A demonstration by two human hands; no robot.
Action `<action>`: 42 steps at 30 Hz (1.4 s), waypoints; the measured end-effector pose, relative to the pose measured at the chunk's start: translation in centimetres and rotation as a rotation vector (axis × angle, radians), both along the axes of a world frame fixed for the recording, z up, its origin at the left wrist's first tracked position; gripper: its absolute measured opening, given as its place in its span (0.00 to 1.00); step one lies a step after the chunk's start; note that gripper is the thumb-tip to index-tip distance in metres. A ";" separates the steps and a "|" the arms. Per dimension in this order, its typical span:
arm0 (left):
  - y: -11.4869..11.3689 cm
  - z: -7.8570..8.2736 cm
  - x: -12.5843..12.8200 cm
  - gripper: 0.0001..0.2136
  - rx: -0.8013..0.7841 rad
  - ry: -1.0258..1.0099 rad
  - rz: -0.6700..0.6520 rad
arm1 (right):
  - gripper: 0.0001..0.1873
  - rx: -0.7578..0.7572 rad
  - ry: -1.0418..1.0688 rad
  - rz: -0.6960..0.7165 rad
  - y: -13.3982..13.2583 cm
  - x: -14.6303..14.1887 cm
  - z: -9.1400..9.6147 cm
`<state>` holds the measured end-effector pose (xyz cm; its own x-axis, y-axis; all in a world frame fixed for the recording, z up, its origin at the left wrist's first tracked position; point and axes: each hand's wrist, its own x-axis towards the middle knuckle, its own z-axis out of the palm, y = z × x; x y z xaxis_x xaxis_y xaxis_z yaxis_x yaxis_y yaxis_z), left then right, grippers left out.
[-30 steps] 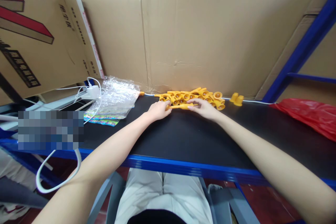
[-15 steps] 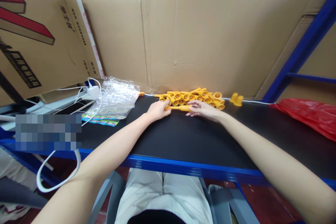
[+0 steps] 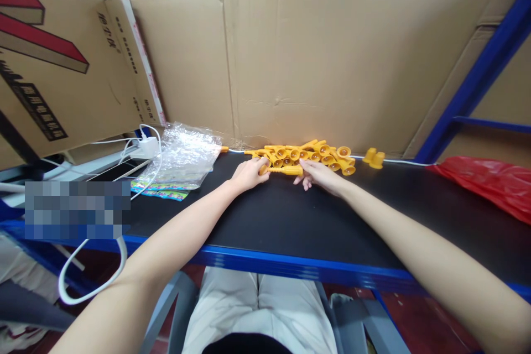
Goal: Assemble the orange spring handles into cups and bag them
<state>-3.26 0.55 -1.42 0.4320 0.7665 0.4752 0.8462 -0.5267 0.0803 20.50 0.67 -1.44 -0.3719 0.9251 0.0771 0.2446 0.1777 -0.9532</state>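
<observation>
In the head view, a yellow plastic stick-like piece [image 3: 286, 170] with a narrow stem and a thicker ribbed right end lies level between my hands. My left hand [image 3: 249, 173] is closed around its left end. At the ribbed end, my right hand [image 3: 319, 174] pinches with thumb and forefinger, its other fingers curled below. Just behind sits a pile of similar yellow pieces [image 3: 315, 156], several with flared, cup-shaped ends turned towards me. My fingers hide parts of the held piece.
Two yellow caps [image 3: 374, 158] stand right of the pile. A red plastic bag [image 3: 485, 182] lies far right, clear plastic bags [image 3: 182, 152] left. A white cable [image 3: 123, 260] loops over the blue table edge [image 3: 290, 263]. Cardboard [image 3: 332, 66] walls the back.
My right hand's fingers have curled down and in at the ribbed end, uncovering more of it. My left hand and the pile look unchanged.
</observation>
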 end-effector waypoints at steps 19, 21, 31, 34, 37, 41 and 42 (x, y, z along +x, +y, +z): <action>0.0 -0.1 0.4 0.13 -0.054 -0.086 0.070 | 0.26 -0.048 -0.162 -0.017 -0.6 0.4 0.7; 0.0 -0.1 0.4 0.13 -0.063 -0.090 0.085 | 0.26 -0.064 -0.152 -0.024 -0.6 0.4 0.7; 0.2 -0.2 0.3 0.13 -0.054 -0.085 0.103 | 0.22 0.087 -0.047 0.014 -0.8 0.5 0.3; -0.1 0.0 0.4 0.13 -0.060 -0.074 0.101 | 0.20 0.110 -0.062 0.019 -0.8 0.3 0.3; -0.3 0.0 0.5 0.13 -0.052 -0.075 0.097 | 0.22 0.075 -0.058 0.000 -0.9 0.0 0.3; -0.3 0.0 0.6 0.13 -0.037 -0.077 0.091 | 0.27 -0.003 -0.081 -0.064 -0.8 -0.4 0.3; -0.2 0.0 0.5 0.14 -0.037 -0.074 0.086 | 0.28 -0.016 -0.085 -0.070 -0.7 -0.4 0.3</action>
<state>-2.71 0.33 -1.37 0.3284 0.8170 0.4740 0.8793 -0.4477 0.1626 20.07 -0.03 -1.10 -0.3111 0.9498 0.0334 0.3359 0.1428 -0.9310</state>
